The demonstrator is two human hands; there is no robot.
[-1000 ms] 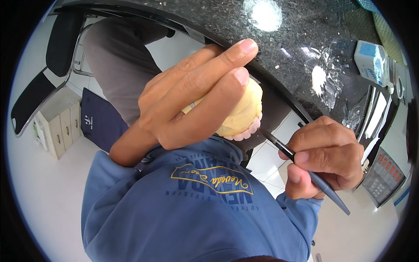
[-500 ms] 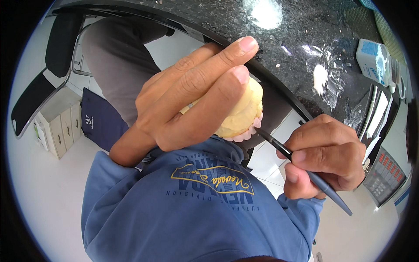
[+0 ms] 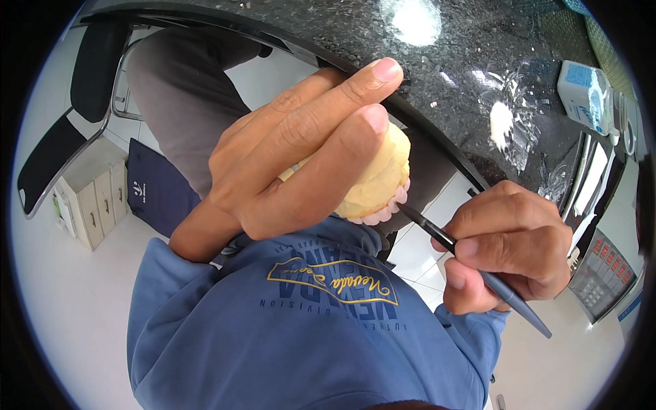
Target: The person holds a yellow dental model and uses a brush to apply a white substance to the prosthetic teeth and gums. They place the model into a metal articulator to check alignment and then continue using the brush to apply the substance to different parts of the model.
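My left hand (image 3: 294, 143) is wrapped round a pale yellow dental cast (image 3: 379, 174), with its index and middle fingers stretched along the top. A scalloped row of pinkish teeth (image 3: 383, 213) lines the cast's lower right edge. Part of the cast and my left thumb are hidden behind the fingers. In my right hand (image 3: 509, 246) is a slim black and dark blue pen-like tool (image 3: 502, 287), pinched between thumb and fingers. Its dark tapered tip points at the teeth, right beside them; whether it touches them I cannot tell.
A dark speckled stone counter (image 3: 328, 24) runs along the top, with white powdery residue (image 3: 502, 126) on it. At its right stand a white and blue container (image 3: 585, 96) and a grey calculator-like keypad (image 3: 601, 280). Black chair parts (image 3: 102, 68) and a small drawer cabinet (image 3: 96, 198) are at left.
My left hand and the cast have shifted very slightly left and down. The tool in my right hand stays nearly in place, its tip still beside the teeth.
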